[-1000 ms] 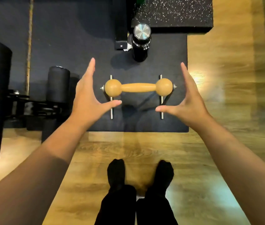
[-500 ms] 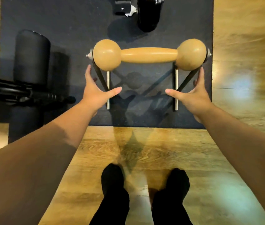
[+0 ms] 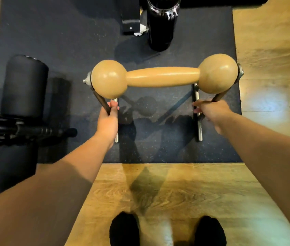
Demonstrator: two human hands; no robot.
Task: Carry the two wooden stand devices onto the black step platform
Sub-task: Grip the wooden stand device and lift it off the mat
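A wooden stand device, a pale wooden bar with a ball at each end on dark metal legs and silver foot rails, stands on the black rubber mat. My left hand is closed around the dark left leg just under the left ball. On the right side, my right hand grips the other leg beside the silver rail. Only this one device is in view. The black step platform is not clearly visible.
A black bottle stands on the mat just beyond the device, beside a black metal post foot. Black foam rollers and a bench frame sit at the left. Wooden floor lies to the right and under my feet.
Both hands went from open beside the device to closed on its two legs. The view has come closer to the device.
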